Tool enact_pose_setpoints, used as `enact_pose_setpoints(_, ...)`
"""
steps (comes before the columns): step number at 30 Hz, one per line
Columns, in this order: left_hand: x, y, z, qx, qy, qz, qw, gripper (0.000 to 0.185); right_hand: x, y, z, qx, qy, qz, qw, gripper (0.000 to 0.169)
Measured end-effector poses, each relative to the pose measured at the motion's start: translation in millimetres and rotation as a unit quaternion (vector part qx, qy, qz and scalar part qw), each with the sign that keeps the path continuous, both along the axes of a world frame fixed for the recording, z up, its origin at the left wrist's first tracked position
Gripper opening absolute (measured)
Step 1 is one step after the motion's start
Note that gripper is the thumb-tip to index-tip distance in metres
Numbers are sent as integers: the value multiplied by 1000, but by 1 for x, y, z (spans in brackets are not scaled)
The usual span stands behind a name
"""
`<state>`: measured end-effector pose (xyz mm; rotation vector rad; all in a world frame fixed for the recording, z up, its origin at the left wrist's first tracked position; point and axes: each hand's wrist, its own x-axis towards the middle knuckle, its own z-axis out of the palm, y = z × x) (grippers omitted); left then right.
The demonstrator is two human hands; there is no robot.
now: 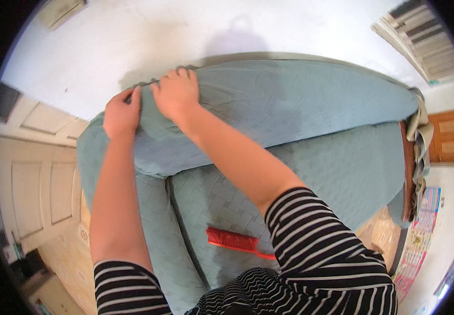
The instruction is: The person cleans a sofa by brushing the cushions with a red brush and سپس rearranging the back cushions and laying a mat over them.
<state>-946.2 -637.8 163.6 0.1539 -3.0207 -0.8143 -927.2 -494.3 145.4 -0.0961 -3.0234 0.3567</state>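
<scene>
A grey-green fabric sofa cover (274, 98) with a woven pattern is drawn over the backrest of a sofa. My left hand (122, 112) grips the cover at the backrest's top edge, near its left end, the thumb on the front side. A little to the right, my right hand (177, 92) has its fingers hooked over the same edge. Around both hands the fabric is gathered and creased. On the seat (321, 169) below my arms lies a red-bristled hand brush (231, 239), its handle partly hidden by my right sleeve.
Behind the backrest stands a white wall (152, 35). A panelled door (26, 193) is on the left. Bunched cloth (421, 138) hangs at the sofa's right end, over a brown wooden part (407, 173). A louvred window (424, 39) is at upper right, with posters (414, 248) below.
</scene>
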Motion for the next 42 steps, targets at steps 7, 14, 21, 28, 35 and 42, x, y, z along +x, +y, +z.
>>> enact_pose_setpoints(7,-60,-42,-29,181,-112,-83,974,46,16,-8,-5,-34,193,-82,977,46)
enact_pose_setpoints(14,-123,-49,-51,85,-210,-200,953,44,9,-5,-22,13,218,-46,975,32)
enact_pose_setpoints(21,-163,-74,-135,80,-325,-95,937,46,14,-12,-11,-40,340,16,940,18)
enact_pose_setpoints(28,-129,-75,-179,482,-312,11,819,43,9,-2,-27,-60,303,24,951,23)
enact_pose_setpoints(35,-24,-101,-172,654,-285,145,686,43,10,-7,-17,-59,227,-7,972,29)
enact_pose_setpoints(42,81,-70,-152,571,-113,212,785,59,4,-7,-27,-32,262,20,964,30)
